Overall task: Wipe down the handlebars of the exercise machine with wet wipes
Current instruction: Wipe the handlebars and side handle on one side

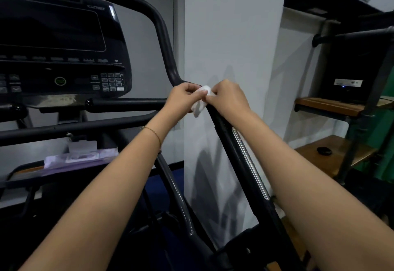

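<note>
The black right handlebar (231,142) of the exercise machine runs from the lower right up to a bend in the middle, then rises to the upper left. A crumpled white wet wipe (200,101) sits at that bend. My left hand (183,98) and my right hand (227,98) both pinch the wipe from either side, right over the bar. A short black grip (125,104) juts out to the left, below the dark console (59,42).
A lilac pack of wet wipes (78,160) lies on the machine's tray at lower left. A white wall column stands just behind the handlebar. Wooden shelves (332,106) on a pipe frame with a black device fill the right side.
</note>
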Tool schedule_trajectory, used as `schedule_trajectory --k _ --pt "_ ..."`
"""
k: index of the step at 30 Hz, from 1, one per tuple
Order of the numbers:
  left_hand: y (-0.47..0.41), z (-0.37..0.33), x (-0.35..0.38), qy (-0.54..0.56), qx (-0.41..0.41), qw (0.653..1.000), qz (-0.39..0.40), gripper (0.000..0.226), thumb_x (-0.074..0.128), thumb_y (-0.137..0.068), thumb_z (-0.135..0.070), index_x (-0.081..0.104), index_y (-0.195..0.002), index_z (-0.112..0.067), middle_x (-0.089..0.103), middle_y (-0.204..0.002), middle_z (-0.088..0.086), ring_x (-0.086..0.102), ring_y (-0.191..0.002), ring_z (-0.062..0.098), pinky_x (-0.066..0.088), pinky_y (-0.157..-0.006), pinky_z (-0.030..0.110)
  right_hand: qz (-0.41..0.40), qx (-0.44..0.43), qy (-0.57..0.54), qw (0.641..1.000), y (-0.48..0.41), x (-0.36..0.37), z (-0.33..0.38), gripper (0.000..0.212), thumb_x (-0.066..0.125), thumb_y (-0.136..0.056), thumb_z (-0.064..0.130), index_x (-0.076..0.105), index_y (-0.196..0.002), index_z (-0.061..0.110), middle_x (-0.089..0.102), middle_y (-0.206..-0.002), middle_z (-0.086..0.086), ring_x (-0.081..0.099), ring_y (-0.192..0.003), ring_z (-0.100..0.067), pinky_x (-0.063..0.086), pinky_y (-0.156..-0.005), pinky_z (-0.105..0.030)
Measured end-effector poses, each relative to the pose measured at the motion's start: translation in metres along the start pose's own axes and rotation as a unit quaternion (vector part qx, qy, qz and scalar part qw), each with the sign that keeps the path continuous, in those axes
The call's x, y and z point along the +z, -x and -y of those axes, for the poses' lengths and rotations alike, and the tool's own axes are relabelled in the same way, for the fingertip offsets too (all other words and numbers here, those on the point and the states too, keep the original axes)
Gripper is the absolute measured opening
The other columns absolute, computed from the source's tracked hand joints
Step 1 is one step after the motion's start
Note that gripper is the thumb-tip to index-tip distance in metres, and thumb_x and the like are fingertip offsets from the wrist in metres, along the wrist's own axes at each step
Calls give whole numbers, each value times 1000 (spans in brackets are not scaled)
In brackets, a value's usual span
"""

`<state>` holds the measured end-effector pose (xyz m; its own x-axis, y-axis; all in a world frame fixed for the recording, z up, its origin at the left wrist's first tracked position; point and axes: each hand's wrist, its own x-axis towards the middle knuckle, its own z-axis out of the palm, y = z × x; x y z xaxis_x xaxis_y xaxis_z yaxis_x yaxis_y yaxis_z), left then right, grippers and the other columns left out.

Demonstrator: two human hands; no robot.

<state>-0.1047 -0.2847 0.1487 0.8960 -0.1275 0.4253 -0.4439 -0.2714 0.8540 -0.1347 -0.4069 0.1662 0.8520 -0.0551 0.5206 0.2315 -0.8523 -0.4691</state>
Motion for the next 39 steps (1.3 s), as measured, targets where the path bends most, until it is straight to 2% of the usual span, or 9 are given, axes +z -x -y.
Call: schedule_trajectory --k 5,10,14,16,21,26,31,36,39 --pt "1 13 -6 77 -41 990 -107 5 61 -87 -16 61 -87 -11 56 -73 -3 50 -63 7 41 -57 19 -51 3 -69 996 41 -20 -25 35 62 -87 23 63 -120 15 65 -117 -6 60 -109 -20 42 -91 -26" --pt "10 39 -9 244 -131 927 -252 12 53 -88 -14 52 -76 -14 49 -73 -2 45 -67 11 38 -58 21 -33 -54 57 996 62 7 -29 37 59 -89 15 59 -126 14 56 -128 -3 53 -115 -23 39 -96 -29" --pt "21 42 27 286 -104 936 -177 11 50 -92 -8 58 -96 -15 55 -81 -5 56 -67 2 46 -57 10 -54 -50 102 992 62 8 -25 36 59 -89 14 59 -126 14 55 -126 -4 53 -113 -25 40 -92 -31" --pt "14 35 47 324 -118 931 -119 29 45 -95 -7 56 -121 -12 61 -105 -1 59 -93 9 50 -78 16 -54 -48 107 992 60 8 -24 35 61 -88 14 61 -123 13 57 -123 -5 58 -107 -28 42 -91 -33" --pt "20 31 56 424 -143 894 -4 33 36 -97 -3 57 -75 -14 49 -60 7 43 -54 20 32 -50 25 -57 -53 115 990 59 8 -22 34 66 -84 11 65 -117 12 61 -117 -8 62 -100 -32 47 -90 -39" --pt "-8 30 35 522 -227 821 -45 17 39 -94 4 56 -89 1 51 -83 7 52 -72 16 47 -66 27 -65 -53 115 990 59 10 -23 32 65 -84 12 65 -116 13 62 -117 -5 62 -96 -30 45 -84 -35" --pt "-7 32 34 518 -242 820 -7 28 37 -95 4 53 -117 5 56 -105 15 57 -90 24 51 -79 33 -78 -60 118 988 62 13 -25 31 65 -85 12 66 -116 12 62 -116 -5 61 -94 -30 45 -80 -34" --pt "-33 26 14 588 -268 762 -50 19 33 -95 9 48 -83 4 55 -80 13 57 -67 21 52 -36 22 -81 -60 110 989 60 13 -29 31 65 -85 13 66 -117 13 62 -117 -3 61 -95 -28 43 -79 -31" --pt "-35 29 16 553 -271 786 -58 19 33 -96 6 48 -85 4 55 -81 13 57 -68 21 51 -36 22 -83 -63 107 989 61 15 -30 32 65 -85 12 66 -117 12 63 -118 -4 61 -102 -28 46 -83 -34"
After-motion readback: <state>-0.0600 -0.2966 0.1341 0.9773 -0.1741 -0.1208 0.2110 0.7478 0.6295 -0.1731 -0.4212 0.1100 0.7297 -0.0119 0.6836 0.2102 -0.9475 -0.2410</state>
